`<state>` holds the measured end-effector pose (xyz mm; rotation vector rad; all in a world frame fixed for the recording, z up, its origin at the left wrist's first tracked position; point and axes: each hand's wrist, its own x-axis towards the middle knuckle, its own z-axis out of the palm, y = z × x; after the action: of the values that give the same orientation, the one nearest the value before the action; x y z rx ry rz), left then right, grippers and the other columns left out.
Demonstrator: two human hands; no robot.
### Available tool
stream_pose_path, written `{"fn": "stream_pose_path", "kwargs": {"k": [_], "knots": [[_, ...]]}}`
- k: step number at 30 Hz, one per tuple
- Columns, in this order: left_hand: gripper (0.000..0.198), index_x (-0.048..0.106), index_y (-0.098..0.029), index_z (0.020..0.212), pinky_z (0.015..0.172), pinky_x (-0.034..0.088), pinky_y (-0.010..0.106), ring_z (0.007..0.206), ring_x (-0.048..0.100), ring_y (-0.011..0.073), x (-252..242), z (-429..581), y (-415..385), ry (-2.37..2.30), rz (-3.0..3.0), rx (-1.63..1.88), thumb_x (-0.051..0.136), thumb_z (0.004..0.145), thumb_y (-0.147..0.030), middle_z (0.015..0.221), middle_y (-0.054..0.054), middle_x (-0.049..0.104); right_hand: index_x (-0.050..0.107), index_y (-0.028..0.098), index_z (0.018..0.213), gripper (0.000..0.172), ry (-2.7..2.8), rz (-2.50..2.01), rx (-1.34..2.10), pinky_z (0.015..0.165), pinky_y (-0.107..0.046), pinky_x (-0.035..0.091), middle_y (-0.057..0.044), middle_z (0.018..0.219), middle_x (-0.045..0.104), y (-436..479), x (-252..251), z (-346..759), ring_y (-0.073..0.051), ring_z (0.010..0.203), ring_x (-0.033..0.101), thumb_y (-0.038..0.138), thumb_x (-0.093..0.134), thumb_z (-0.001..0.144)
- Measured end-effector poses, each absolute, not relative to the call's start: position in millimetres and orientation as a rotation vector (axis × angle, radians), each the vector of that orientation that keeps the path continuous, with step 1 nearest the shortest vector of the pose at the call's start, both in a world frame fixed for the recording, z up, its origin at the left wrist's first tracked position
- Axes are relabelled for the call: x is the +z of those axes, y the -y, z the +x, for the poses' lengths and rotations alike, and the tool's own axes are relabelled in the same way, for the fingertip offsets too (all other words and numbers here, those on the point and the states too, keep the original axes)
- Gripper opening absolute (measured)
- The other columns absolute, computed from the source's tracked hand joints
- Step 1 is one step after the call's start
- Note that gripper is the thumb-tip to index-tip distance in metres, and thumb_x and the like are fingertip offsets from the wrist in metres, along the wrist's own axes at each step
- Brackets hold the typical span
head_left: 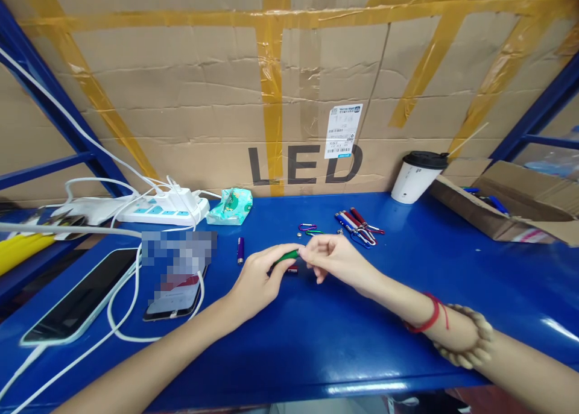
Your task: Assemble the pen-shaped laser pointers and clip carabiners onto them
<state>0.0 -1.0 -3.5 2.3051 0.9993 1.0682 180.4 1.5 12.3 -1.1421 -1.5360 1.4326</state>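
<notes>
My left hand (260, 273) is closed around a slim green tube that looks like a mini flashlight (287, 256). At its right end, my right hand (332, 255) pinches the tip with thumb and forefinger; any small part between those fingers is hidden. Just below the green tube lies a short red tube (293, 270) on the blue table, partly covered by my left hand. Beyond my hands are a purple carabiner clip (307, 227), a green clip (314, 233) and a small round silver piece (299, 234). A purple tube (240, 250) lies to the left.
Several flashlights with clips (355, 224) lie behind my right hand. A lidded paper cup (418, 177) and open cardboard box (488, 212) stand at right. Two phones (85, 296), cables, a power strip (158, 209) and a tissue pack (230, 207) occupy the left. A large carton (203, 100) walls the back.
</notes>
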Motion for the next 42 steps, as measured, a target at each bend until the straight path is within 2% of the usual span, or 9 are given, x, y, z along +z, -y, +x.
{"fn": "stream_pose_path", "kwargs": {"k": [7,12,16,23,27,31,34,39,42], "knots": [[0.027,0.060,-0.019,0.105,0.081,0.048,0.024,0.096,0.062,0.0166,6.4,0.1,2.3,-0.990,2.191,0.948,0.038,0.091,-0.026,0.104,0.005,0.067,0.059,0.018,0.083,0.023,2.400,-0.860,0.071,0.063,-0.024,0.044,-0.005,0.078,0.061,-4.1,19.4,195.3,-0.014,0.071,0.058,0.032,0.043,0.092],[0.026,0.059,-0.020,0.104,0.082,0.045,0.025,0.093,0.061,0.0161,6.0,-2.4,2.0,-0.966,2.228,0.891,0.037,0.091,-0.025,0.101,0.004,0.067,0.057,0.016,0.078,0.030,2.565,-0.795,-0.511,0.055,-0.026,0.038,-0.004,0.071,0.057,-4.0,25.1,198.7,-0.015,0.063,0.054,0.026,0.034,0.095],[0.024,0.057,-0.022,0.103,0.081,0.043,0.027,0.090,0.059,0.0158,2.0,-4.9,1.0,-0.932,2.349,0.808,0.036,0.092,-0.023,0.098,0.002,0.067,0.056,0.015,0.077,0.026,2.642,-0.665,-0.751,0.053,-0.027,0.034,-0.004,0.067,0.056,-3.3,24.4,195.7,-0.016,0.062,0.051,0.015,0.035,0.093],[0.010,0.047,-0.019,0.094,0.070,0.040,0.027,0.075,0.056,0.0152,-1.4,-9.5,0.1,-0.963,2.562,0.689,0.038,0.090,-0.017,0.086,0.002,0.063,0.055,0.014,0.076,0.023,2.833,-0.695,-0.522,0.059,-0.028,0.037,-0.005,0.069,0.056,-3.1,15.0,189.5,-0.017,0.063,0.050,0.004,0.037,0.085],[0.017,0.045,-0.018,0.077,0.060,0.036,0.027,0.061,0.047,0.0147,-0.2,-11.2,-1.1,-0.853,2.836,0.820,0.034,0.091,-0.015,0.070,0.002,0.055,0.051,0.015,0.070,0.027,2.655,-0.816,0.135,0.057,-0.025,0.036,-0.002,0.064,0.051,-0.1,12.4,183.7,-0.013,0.059,0.046,0.012,0.033,0.090],[0.019,0.048,-0.017,0.080,0.057,0.034,0.026,0.058,0.042,0.0144,3.2,-11.2,-1.3,-0.813,2.883,0.992,0.034,0.091,-0.015,0.064,0.001,0.052,0.041,0.017,0.058,0.040,2.314,-0.942,0.883,0.049,-0.021,0.031,0.004,0.051,0.039,3.0,20.1,179.0,-0.008,0.047,0.036,0.033,0.031,0.093],[0.018,0.050,-0.017,0.083,0.059,0.037,0.027,0.061,0.046,0.0150,3.1,-9.8,-0.1,-0.825,2.807,1.027,0.035,0.091,-0.016,0.068,0.003,0.056,0.042,0.017,0.057,0.046,2.203,-0.984,1.161,0.046,-0.020,0.030,0.004,0.048,0.039,3.5,28.0,177.9,-0.007,0.045,0.037,0.048,0.034,0.090],[0.009,0.048,-0.019,0.092,0.067,0.042,0.024,0.076,0.059,0.0153,-0.4,-4.9,1.7,-0.933,2.324,0.971,0.040,0.090,-0.021,0.086,0.005,0.063,0.053,0.015,0.064,0.050,2.211,-1.068,1.167,0.047,-0.020,0.035,0.004,0.048,0.044,-2.8,36.4,185.7,-0.008,0.043,0.042,0.052,0.031,0.091],[0.010,0.045,-0.020,0.096,0.067,0.041,0.023,0.075,0.058,0.0134,1.2,-2.6,0.3,-1.017,2.073,0.993,0.041,0.089,-0.025,0.087,0.002,0.063,0.063,0.017,0.070,0.047,2.312,-1.285,0.575,0.054,-0.022,0.038,-0.001,0.061,0.058,-14.2,36.4,200.6,-0.012,0.057,0.055,0.047,0.033,0.092]]}}
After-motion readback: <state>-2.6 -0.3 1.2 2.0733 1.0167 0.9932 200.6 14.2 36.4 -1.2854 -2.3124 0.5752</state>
